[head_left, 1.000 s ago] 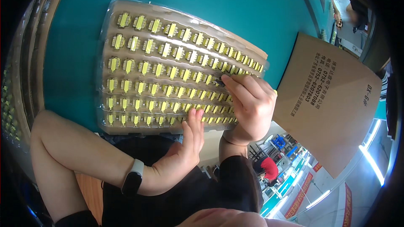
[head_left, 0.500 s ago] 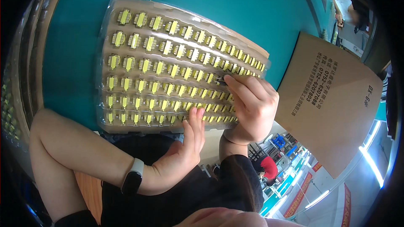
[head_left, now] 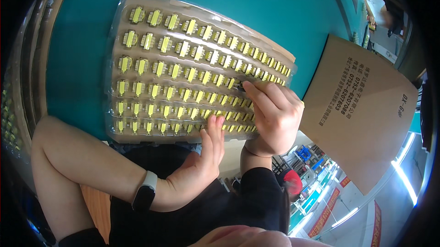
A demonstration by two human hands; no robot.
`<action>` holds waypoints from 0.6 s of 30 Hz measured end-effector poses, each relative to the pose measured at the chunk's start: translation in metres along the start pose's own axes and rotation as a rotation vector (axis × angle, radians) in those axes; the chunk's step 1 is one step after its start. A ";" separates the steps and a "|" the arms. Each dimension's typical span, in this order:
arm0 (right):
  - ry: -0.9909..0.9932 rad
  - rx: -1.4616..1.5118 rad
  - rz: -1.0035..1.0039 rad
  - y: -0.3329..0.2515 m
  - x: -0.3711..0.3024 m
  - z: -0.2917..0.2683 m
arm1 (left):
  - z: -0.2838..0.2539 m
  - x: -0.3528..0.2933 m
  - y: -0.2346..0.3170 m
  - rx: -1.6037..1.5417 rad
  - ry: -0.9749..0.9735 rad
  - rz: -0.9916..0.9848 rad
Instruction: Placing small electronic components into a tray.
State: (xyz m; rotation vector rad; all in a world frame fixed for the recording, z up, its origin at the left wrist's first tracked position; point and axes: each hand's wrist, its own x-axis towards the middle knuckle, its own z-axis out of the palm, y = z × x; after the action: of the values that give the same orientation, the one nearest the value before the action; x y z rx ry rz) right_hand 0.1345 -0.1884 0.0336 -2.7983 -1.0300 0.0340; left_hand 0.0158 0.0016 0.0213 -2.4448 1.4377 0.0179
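A clear plastic tray (head_left: 120,18) with rows of small yellow-taped transformers (head_left: 154,90) lies tilted across the green table. My right hand (head_left: 277,119) reaches over the tray's right part, thumb and fingers pinched together. At its fingertips is a small dark part with pins (head_left: 238,86), apparently one of the transformers, down in a middle row; the fingers partly cover it. Along the near edge of the tray, my left hand (head_left: 204,160) has its fingers stretched out, the tips by the lowest rows. It holds nothing, and its wrist wears a dark-faced watch (head_left: 144,192).
Brown cardboard (head_left: 286,54) shows under the tray's far edge. A large printed cardboard flap (head_left: 362,105) stands at the right. More filled trays (head_left: 13,132) are at the far left. One person (head_left: 376,6) sits at the upper right, another in red (head_left: 291,182) farther off.
The tray has shifted very slightly toward the right in view. Both hands keep nearly the same pose and place, the right one still pinching at the same row.
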 end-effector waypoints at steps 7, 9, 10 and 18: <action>0.016 -0.033 0.046 -0.003 -0.005 -0.008 | 0.002 -0.001 0.005 0.005 -0.008 0.003; 0.071 0.038 0.050 -0.006 -0.007 -0.011 | 0.003 -0.001 0.006 0.007 -0.009 -0.003; 0.069 0.033 0.024 -0.006 -0.010 -0.012 | 0.003 -0.002 0.006 0.012 -0.011 -0.016; 0.030 0.051 0.056 -0.023 -0.033 0.005 | 0.002 -0.002 0.010 -0.019 -0.003 -0.037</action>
State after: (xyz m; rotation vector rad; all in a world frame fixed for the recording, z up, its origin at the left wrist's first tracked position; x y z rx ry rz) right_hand 0.0942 -0.1913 0.0315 -2.7725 -0.9305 0.0242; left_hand 0.0067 -0.0004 0.0175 -2.4848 1.3966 0.0273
